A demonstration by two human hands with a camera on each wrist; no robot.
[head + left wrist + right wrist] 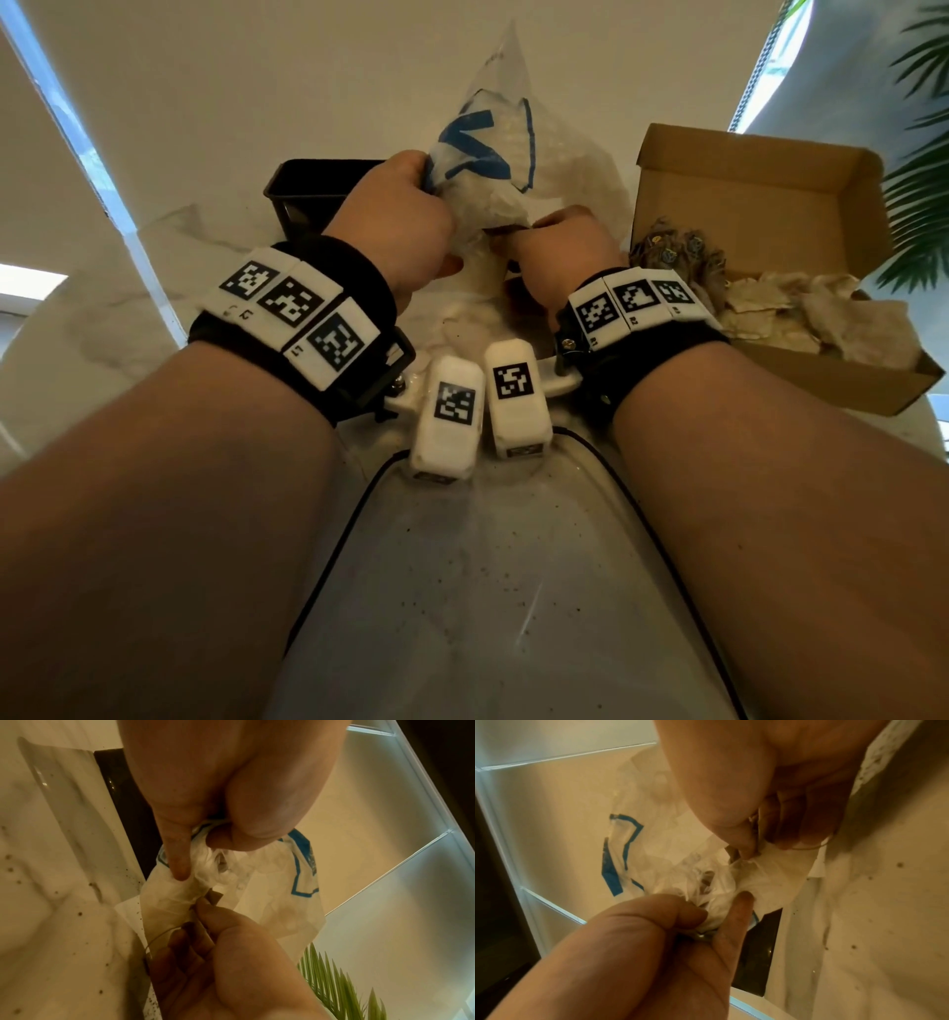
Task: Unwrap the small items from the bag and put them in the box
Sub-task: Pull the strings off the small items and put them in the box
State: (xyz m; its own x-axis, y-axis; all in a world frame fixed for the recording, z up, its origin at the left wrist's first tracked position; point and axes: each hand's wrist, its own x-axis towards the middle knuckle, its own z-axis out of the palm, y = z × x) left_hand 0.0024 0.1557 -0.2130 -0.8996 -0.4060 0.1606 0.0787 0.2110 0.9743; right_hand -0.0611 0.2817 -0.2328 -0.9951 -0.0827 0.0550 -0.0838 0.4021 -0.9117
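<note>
Both hands are up at the bag, over the white marble table (154, 308). The right hand (560, 252), just below the bag (493, 154), pinches a small brown item (214, 896) at the plastic's lower edge, fingers curled. The left hand (395, 226), at the bag's left side, grips the bunched clear plastic in a closed fist. Right of the bag sits the open cardboard box (760, 205), crumpled paper and small items inside. Behind the left hand, left of the bag, stands a black bin (303, 190).
</note>
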